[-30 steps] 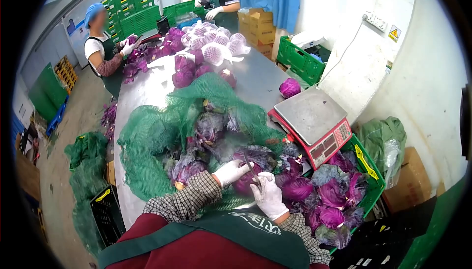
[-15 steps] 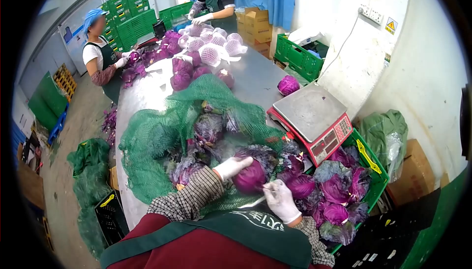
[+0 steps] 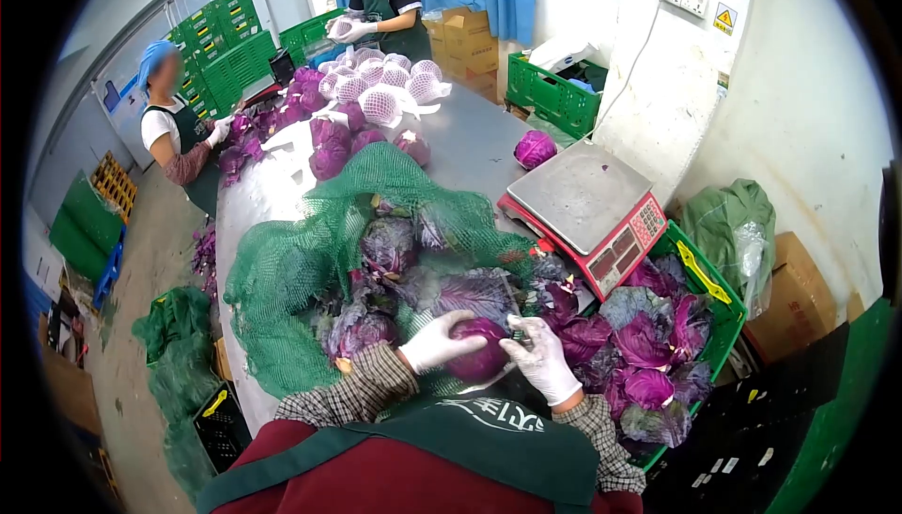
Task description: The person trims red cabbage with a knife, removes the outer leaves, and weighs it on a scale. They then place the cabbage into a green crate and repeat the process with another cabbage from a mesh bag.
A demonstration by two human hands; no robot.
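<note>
A round purple cabbage is between my gloved hands near the table's front edge. My left hand holds it from the left side, fingers wrapped over it. On its right, my right hand has thumb and fingers pinched together at the cabbage's edge; what they pinch is too small to name. Just beyond lies a green mesh bag, spread open with dark leafy cabbages in it. A green crate of loose purple leaves stands to my right.
A red scale with a metal plate stands at the right, near a single cabbage. Net-wrapped cabbages lie farther back on the metal table. Two co-workers stand at the far side and left.
My right hand has moved up along the cabbage's right side. A large leaf now shows behind the cabbage. The whole view has shifted slightly. The far co-worker now holds a net-wrapped cabbage.
</note>
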